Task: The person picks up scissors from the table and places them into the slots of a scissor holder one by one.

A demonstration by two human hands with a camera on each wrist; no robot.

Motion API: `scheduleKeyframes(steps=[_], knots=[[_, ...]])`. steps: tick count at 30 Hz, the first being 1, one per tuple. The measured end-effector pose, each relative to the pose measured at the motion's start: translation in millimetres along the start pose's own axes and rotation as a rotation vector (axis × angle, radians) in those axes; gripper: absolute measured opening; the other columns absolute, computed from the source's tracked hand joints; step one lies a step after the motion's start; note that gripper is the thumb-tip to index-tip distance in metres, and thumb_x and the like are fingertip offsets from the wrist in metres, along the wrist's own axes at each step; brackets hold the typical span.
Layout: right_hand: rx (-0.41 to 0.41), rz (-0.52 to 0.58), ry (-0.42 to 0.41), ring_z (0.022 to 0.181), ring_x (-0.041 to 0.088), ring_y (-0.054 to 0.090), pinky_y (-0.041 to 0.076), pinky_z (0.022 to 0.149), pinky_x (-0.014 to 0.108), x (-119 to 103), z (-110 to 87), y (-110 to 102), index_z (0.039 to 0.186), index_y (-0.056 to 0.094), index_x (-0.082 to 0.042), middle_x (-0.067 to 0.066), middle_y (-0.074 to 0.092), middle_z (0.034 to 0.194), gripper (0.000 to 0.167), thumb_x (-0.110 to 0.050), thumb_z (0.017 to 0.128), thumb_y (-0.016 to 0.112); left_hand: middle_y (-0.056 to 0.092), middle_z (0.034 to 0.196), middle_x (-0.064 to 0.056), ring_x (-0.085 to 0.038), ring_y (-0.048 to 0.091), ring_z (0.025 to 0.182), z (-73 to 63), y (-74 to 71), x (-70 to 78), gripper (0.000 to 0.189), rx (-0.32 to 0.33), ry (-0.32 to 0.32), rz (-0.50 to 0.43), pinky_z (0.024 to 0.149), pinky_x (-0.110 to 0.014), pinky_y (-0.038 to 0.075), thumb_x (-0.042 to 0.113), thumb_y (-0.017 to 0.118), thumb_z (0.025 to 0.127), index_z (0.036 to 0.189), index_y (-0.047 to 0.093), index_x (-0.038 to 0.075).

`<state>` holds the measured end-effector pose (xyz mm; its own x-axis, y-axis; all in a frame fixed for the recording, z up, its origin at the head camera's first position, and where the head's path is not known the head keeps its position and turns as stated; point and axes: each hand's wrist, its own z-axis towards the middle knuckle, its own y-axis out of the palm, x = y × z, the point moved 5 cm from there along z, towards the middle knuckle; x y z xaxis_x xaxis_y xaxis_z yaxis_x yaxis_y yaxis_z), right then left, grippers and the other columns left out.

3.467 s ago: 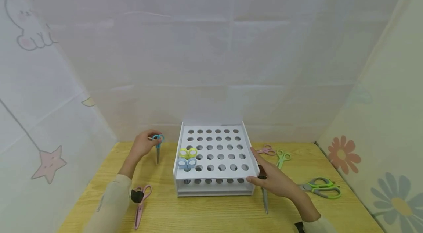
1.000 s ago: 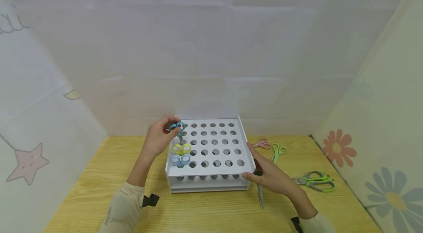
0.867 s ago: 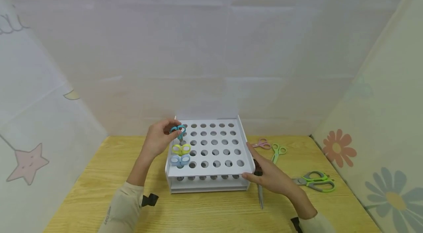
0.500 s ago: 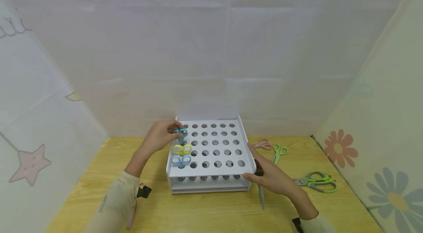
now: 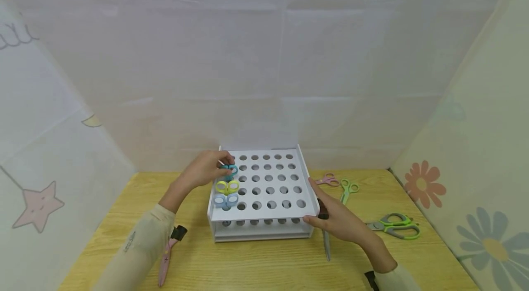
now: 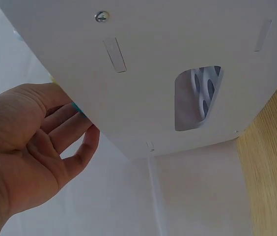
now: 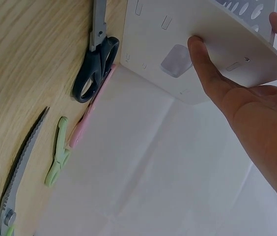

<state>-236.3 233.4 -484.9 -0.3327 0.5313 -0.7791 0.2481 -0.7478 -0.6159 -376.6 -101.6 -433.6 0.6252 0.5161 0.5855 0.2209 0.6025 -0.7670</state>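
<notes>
A white rack (image 5: 264, 231), its top shelf pierced by rows of round holes, stands mid-table. Over its left column my left hand (image 5: 204, 168) pinches the handles of teal scissors (image 5: 233, 170), which sit low at a hole with their blades hidden. In the left wrist view only a sliver of teal handle shows behind the rack's side panel. Nearer me in the same column, yellow scissors (image 5: 227, 187) and pale blue scissors (image 5: 226, 201) stand handles up. My right hand (image 5: 340, 222) braces the rack's right side, a finger straight along the outer panel (image 7: 168, 37) and the thumb at the front corner.
Beside my right hand lie black-handled scissors (image 7: 95, 64). Farther right are pink scissors (image 5: 328, 179), light green scissors (image 5: 348, 190) and larger green-and-grey scissors (image 5: 398, 226). Other pink scissors (image 5: 165, 261) lie by my left sleeve. A white cloth wall (image 5: 264, 75) closes the back.
My left hand has carried the teal scissors right from beside the rack to its left column, then lowered them at a hole. My right hand stays at the rack's side.
</notes>
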Motion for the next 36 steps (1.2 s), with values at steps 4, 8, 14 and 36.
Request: scheduleKeyframes(steps=[4,8,14,36], knots=[[0.001,-0.005,0.01,0.099,0.018,0.066,0.056,0.083,0.039,2,0.0,0,0.165,0.004,-0.014,0.014,0.057,0.132,0.101,-0.029,0.095,0.075,0.071,0.099,0.002,-0.017,0.067,0.096,4.6,4.7,-2.2,0.019,-0.027,-0.001,0.018,0.086,-0.04,0.054,0.01,0.08,0.09,0.106,0.071,0.009],[-0.005,0.0,0.011,0.099,0.019,0.065,0.056,0.083,0.039,2,0.8,1,0.165,0.003,-0.014,0.014,0.056,0.133,0.101,-0.029,0.095,0.074,0.072,0.097,0.003,-0.017,0.068,0.095,6.4,6.6,-2.3,0.018,-0.045,0.015,0.05,0.085,-0.041,0.054,0.009,0.08,0.09,0.105,0.071,0.009],[-0.009,0.005,0.009,0.099,0.019,0.065,0.056,0.083,0.039,2,1.0,1,0.164,0.003,-0.013,0.014,0.056,0.132,0.101,-0.028,0.095,0.075,0.073,0.098,0.002,-0.017,0.068,0.096,6.3,6.7,-0.5,0.019,-0.081,0.034,0.08,0.085,-0.04,0.054,0.01,0.079,0.09,0.107,0.072,0.009],[0.009,0.006,0.003,0.095,0.018,0.066,0.057,0.08,0.035,-4,-1.0,1,0.164,0.007,-0.011,0.015,0.061,0.124,0.1,-0.026,0.094,0.076,0.067,0.119,-0.004,-0.02,0.063,0.106,-40.6,-22.7,0.0,0.027,0.085,0.051,-0.035,0.097,-0.051,0.048,0.016,0.065,0.102,0.128,0.065,0.007]])
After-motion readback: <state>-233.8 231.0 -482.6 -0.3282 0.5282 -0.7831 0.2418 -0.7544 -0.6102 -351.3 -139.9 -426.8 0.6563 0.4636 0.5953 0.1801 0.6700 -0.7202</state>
